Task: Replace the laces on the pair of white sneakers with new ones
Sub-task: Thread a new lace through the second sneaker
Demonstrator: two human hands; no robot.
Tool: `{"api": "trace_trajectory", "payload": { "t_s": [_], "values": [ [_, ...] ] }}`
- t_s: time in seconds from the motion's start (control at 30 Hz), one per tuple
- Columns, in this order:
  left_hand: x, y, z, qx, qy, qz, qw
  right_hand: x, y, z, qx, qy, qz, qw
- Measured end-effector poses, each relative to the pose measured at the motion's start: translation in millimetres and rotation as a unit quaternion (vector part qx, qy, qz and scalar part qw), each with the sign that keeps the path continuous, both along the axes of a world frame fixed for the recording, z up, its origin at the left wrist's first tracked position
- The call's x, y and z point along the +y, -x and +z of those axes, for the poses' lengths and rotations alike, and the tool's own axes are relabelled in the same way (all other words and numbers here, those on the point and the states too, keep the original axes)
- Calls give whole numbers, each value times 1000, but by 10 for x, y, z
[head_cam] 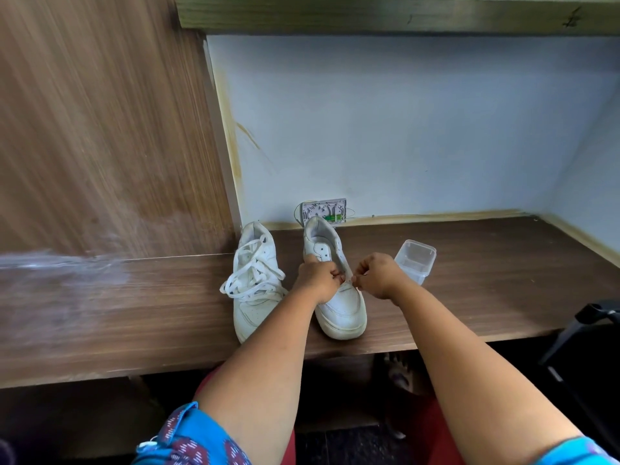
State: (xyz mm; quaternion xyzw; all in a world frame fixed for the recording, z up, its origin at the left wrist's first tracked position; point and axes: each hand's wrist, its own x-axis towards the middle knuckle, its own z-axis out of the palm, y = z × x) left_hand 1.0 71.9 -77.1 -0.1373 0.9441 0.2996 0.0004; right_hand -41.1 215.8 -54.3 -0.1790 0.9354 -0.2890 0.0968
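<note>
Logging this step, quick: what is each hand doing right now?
Left hand: pinching the lace at the right sneaker.
Right hand: pinching the same lace.

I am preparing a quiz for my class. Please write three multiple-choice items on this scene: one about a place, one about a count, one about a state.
1. Where is the clear plastic container?
A. right of both shoes
B. between the shoes
C. on the floor

2. How many white sneakers stand on the brown wooden desk?
A. one
B. two
C. three

3. The left white sneaker is:
A. without laces
B. laced
C. upside down

Answers: 1 A, it lies beyond the right hand. 2 B, a pair stands there. 3 B, white laces cross it, while both hands work on the other sneaker.
</note>
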Motion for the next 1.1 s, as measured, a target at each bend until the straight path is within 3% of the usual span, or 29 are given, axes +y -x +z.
{"api": "trace_trajectory", "payload": {
  "t_s": [0.1, 0.17, 0.23, 0.27, 0.33, 0.37, 0.4, 0.43, 0.47, 0.5, 0.53, 0.57, 0.63, 0.7, 0.77, 0.8, 0.87, 0.9, 0.93, 0.97, 1.0, 1.03, 1.07, 1.1],
  "values": [
    [-66, -35, 40, -44, 32, -40, 998, 104, -5, 202, -32, 72, -18, 997],
    [-103, -43, 56, -62, 38, -54, 996, 204, 57, 372, 40, 82, -37, 995],
    [-110, -51, 75, -70, 34, -59, 995, 198, 17, 524, 84, 187, -64, 977],
    [-102, -53, 81, -70, 28, -58, 995, 151, -28, 591, 78, 289, -83, 951],
    [-75, -60, 86, -66, 14, -52, 996, 1, -114, 680, -3, 508, -120, 853],
    [-61, -65, 88, -66, 14, -50, 996, -58, -159, 694, -19, 552, -124, 824],
    [-46, -73, 93, -67, 20, -52, 996, -100, -164, 664, 7, 523, -119, 844],
    [-41, -80, 95, -68, 25, -52, 996, -103, -142, 614, 58, 411, -92, 905],
    [-38, -82, 92, -68, 27, -52, 996, -81, -122, 531, 99, 221, -49, 969],
    [-38, -81, 87, -67, 28, -53, 996, -65, -101, 430, 113, 25, -6, 993],
    [-42, -77, 77, -66, 27, -52, 996, -46, -102, 341, 103, -120, 35, 987],
    [-47, -70, 63, -65, 24, -49, 996, -24, -91, 253, 72, -193, 67, 976],
    [-55, -63, 53, -66, 15, -43, 997, 13, -103, 220, 39, -197, 88, 976],
    [-53, -63, 54, -69, 12, -45, 997, 95, -46, 273, 38, -89, 56, 994],
    [-55, -66, 62, -69, 14, -48, 996, 188, -22, 392, 27, 117, -10, 993],
    [-58, -64, 61, -70, 15, -50, 996, 230, -45, 491, 5, 249, -35, 968],
    [-66, -53, 54, -75, 18, -53, 996, 280, -83, 685, -82, 499, -43, 862],
    [-66, -48, 51, -77, 19, -53, 995, 282, -92, 750, -138, 582, -38, 801],
    [-63, -46, 51, -78, 21, -54, 995, 270, -107, 788, -178, 613, -37, 769],
    [-58, -46, 56, -78, 24, -55, 995, 237, -102, 766, -181, 586, -46, 788],
    [-52, -53, 63, -78, 30, -56, 995, 182, -98, 704, -136, 482, -57, 864],
    [-46, -63, 72, -78, 33, -57, 995, 133, -83, 590, -53, 298, -58, 951],
    [-40, -71, 77, -77, 31, -57, 995, 94, -66, 438, 19, 103, -39, 994],
    [-37, -76, 79, -75, 27, -55, 995, 52, -55, 296, 42, -39, -13, 998]
  ]
}}
